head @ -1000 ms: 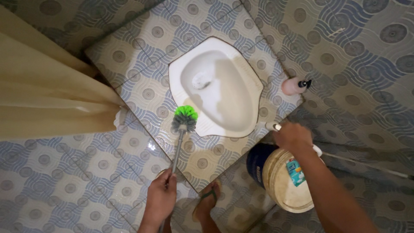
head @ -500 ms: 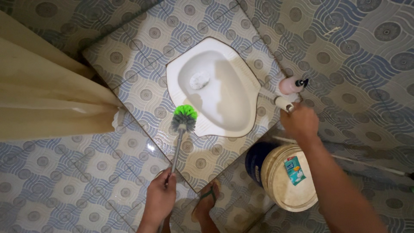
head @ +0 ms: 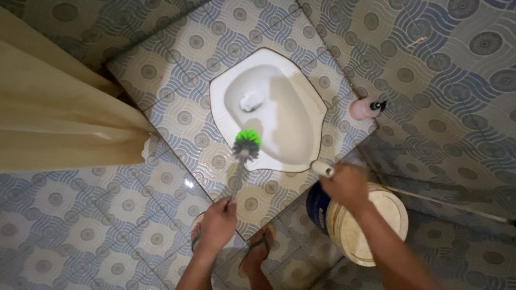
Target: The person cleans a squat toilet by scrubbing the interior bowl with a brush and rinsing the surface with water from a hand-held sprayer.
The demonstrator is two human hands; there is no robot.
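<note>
My left hand is wrapped round the lower end of the toilet brush, fingers closed tight on the thin metal handle. The handle's long axis runs up and a little to the right from that hand, and the green-and-grey bristle head sits right at the near rim of the squat toilet, just over the edge of the white pan. So the bristles lie straight ahead of my left hand, at the far end of the handle — that hand is the one on the brush, no question.

My right hand is off to the right, blurred, fingers curled round a white tube-like handle whose end pokes out toward the pan's near right corner. I cannot tell exactly what it is. It is near the pan's rim, but apart from the brush head.

Containers — the pan is a pale bowl with a small patch of water at its drain, otherwise nothing in it. Below my right hand stands a bucket, blue wall with a cream top; I cannot make out its contents. A small pink pump bottle lies on the tiled floor to the right of the pan. A beige curtain hangs at left — and my sandalled foot shows at the bottom.
</note>
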